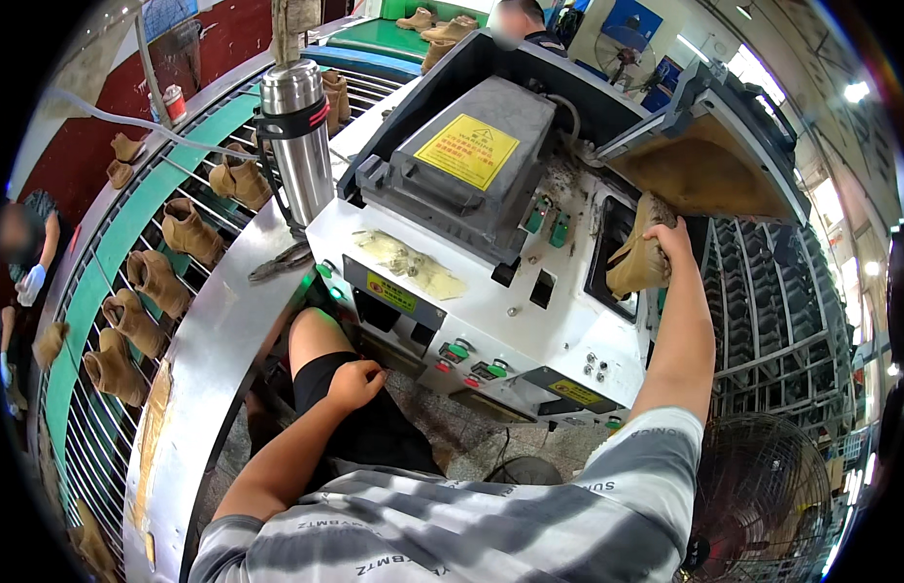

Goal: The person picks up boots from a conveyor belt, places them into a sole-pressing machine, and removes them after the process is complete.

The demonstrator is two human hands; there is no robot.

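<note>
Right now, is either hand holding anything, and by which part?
The right hand holds a tan boot by its upper end, at the white machine's opening. The left hand holds nothing; it rests on the person's thigh.

We have one head-worn fisheye view, looking steeply down from close above onto the white machine (pixel 491 291) just ahead.

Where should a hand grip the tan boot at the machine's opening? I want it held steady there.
Grip the tan boot over its upper from the right side, as the right hand does: its left faces the white machine, leaving only the right side open.
</note>
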